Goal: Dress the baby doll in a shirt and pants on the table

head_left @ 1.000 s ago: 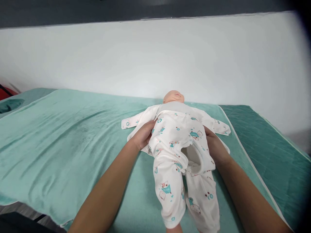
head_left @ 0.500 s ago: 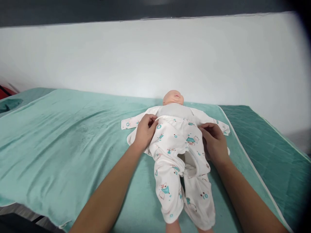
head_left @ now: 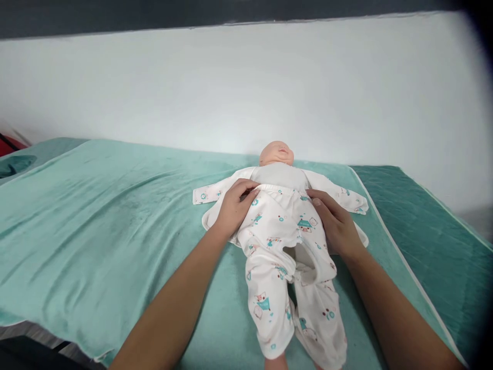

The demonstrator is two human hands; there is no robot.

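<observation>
A baby doll [head_left: 276, 153] lies on its back, its head toward the wall and its feet toward me. White baby pants [head_left: 279, 221] with a teal print cover its legs and reach its waist; an opening shows at the crotch. A white long-sleeved top [head_left: 221, 189] lies spread open under both arms. My left hand [head_left: 236, 203] pinches the pants' waistband at its left end, thumb against fingers. At the right end, my right hand [head_left: 334, 218] grips the same waistband, fingertips at its upper edge. The feet are partly cut off by the frame's bottom.
A light green sheet [head_left: 96, 221] with soft wrinkles covers the bed beneath the doll. Darker green quilted cloth [head_left: 435, 226] shows along the right. Behind stands a white wall [head_left: 246, 87]. Something red [head_left: 7, 146] is at the far left edge.
My right hand has shifted slightly inward and up along the waistband, its fingers now straighter. My left hand has moved a little toward the middle. The view has shifted slightly.
</observation>
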